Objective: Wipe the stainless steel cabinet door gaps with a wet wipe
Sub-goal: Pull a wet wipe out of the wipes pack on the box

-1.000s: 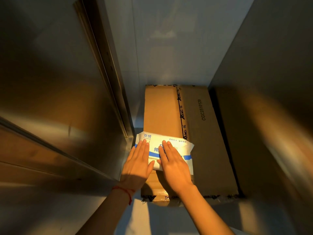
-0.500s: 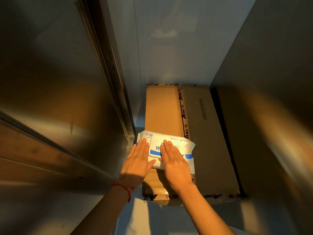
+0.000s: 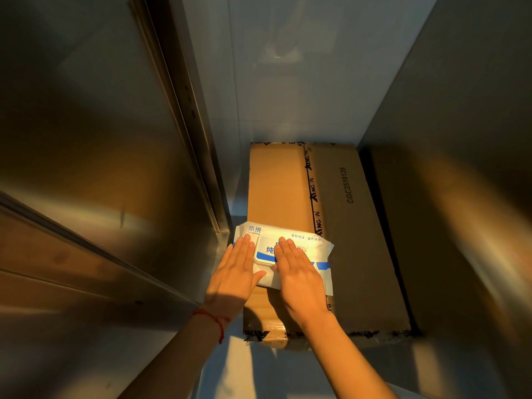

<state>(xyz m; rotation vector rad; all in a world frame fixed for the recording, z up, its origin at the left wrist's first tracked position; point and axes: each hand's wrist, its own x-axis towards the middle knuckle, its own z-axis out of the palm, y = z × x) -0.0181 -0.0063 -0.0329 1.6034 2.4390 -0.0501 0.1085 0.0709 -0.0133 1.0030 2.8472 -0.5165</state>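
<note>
Fingers [image 3: 244, 249] of both hands lie straight, together, flat on the wet wipe pack [image 3: 290, 254]; best pin it left-handed and lift the lid [image 3: 266, 250] gently.

A person's left hand [image 3: 234, 273] and right hand [image 3: 299, 273] are lying flat, fingers straight, on a white-and-blue wet wipe pack [image 3: 302, 240] that is resting on the near end of a taped cardboard box [image 3: 288, 185]. The left hand is pressing beside the pack's plastic flip lid [image 3: 266, 251], the right across it, and a red string bracelet [image 3: 214, 319] is circling the left wrist. The box is sitting between a stainless steel cabinet door [image 3: 100, 145] on the left and a steel panel [image 3: 460, 110] on the right.
</note>
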